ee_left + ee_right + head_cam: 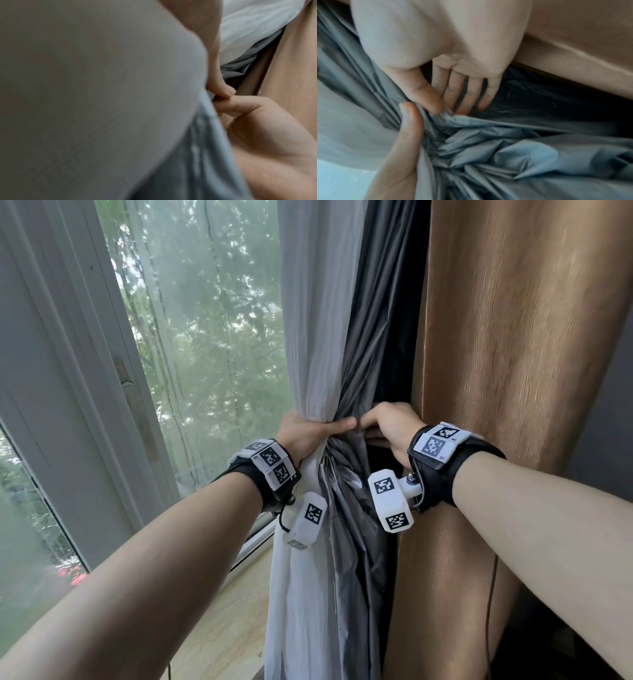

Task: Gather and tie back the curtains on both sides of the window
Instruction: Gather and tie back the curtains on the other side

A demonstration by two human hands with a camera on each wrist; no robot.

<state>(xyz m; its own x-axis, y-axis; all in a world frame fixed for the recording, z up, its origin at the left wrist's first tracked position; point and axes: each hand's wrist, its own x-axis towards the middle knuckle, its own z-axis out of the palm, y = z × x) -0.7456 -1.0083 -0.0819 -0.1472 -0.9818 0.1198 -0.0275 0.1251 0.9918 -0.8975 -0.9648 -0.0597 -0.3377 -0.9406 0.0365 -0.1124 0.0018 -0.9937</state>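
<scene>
Left hand (301, 436) grips the bunched white and grey curtain (329, 481); right hand (390, 429) pinches its grey folds

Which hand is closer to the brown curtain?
Right. The right hand sits just beside the brown curtain; the left hand grips the white curtain, farther away.

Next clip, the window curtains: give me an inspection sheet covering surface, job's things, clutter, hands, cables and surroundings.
Surface: stone window sill, bare where visible.
Job's things: white curtain and grey curtain bunched together at waist height; brown curtain hangs loose beside them; no tie-back seen.
Clutter: nothing seen.
Hands: left hand grips the bunch, thumb across the front; right hand has its fingers tucked into the grey folds.
Cables: thin dark cord hanging against the brown curtain.
Surroundings: window frame, sheer panel, trees outside.
</scene>
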